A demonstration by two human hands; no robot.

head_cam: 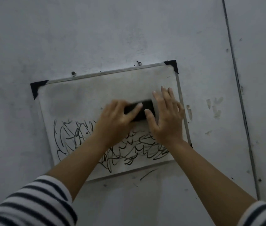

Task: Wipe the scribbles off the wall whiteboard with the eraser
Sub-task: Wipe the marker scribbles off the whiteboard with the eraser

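Observation:
A small whiteboard [80, 95] with a metal frame and black corner caps hangs tilted on the wall. Its upper half is smeared grey, with no lines left. Black scribbles [135, 152] cover the lower half. A black eraser [145, 106] lies flat against the board right of the middle. My left hand [116, 119] grips its left end, fingers over the top. My right hand [166, 116] lies beside its right end with fingers spread on the board and the thumb resting on the eraser.
The grey wall [96, 30] around the board is scuffed, with two screws [73, 73] above the frame and stray marker strokes [147, 174] just below it. A thin vertical cable [236, 79] runs down the wall to the right.

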